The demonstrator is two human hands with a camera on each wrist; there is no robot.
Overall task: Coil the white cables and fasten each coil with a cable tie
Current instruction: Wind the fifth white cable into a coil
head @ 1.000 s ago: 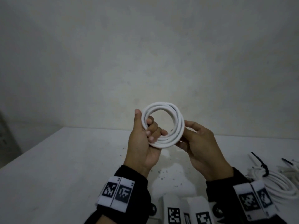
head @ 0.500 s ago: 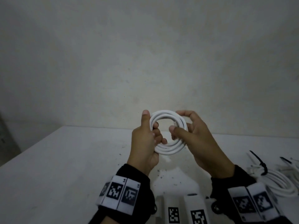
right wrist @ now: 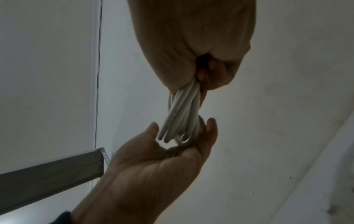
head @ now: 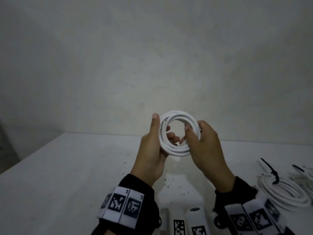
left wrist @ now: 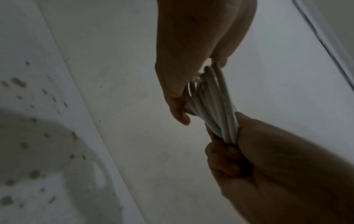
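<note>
A coil of white cable with several loops is held upright above the white table, in front of the wall. My left hand grips its left side, thumb pointing up along the loops and fingers curled through the middle. My right hand pinches the coil's right side between thumb and fingers. In the left wrist view the coil shows edge-on between the left hand and the right hand. The right wrist view has the coil running from the right hand down into the left hand.
On the table at the right lies another white coil bound with a black cable tie. More white cable and a black tie lie at the far right edge. White marker-tagged devices sit at the near edge. A grey metal rail stands at the left.
My right hand has come from under the coil's right side up onto it, and now pinches the loops. My left hand has kept its grip, and the coil looks rounder.
</note>
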